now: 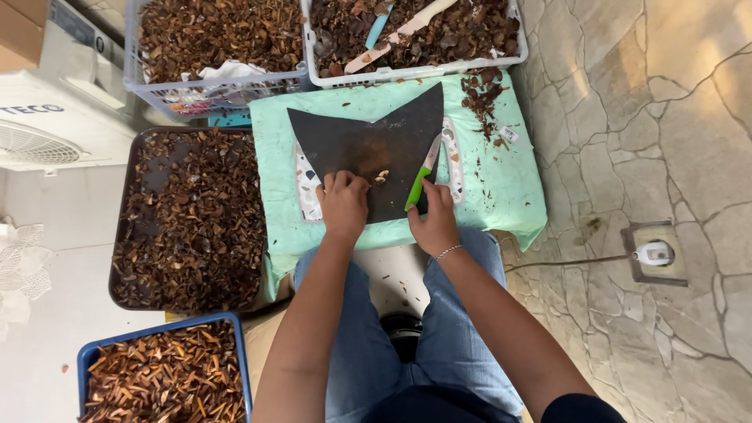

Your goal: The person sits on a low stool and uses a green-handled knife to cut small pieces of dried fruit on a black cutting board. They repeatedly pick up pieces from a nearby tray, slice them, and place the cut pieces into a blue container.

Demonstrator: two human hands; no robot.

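Our left hand (343, 202) presses fingers down on the dark mat (376, 149); right hand (433, 215) grips the green-handled knife (423, 174), blade angled up-right, pale piece (381, 176) lying between them

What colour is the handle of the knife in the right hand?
Bright green knife handle, seen in the head view.
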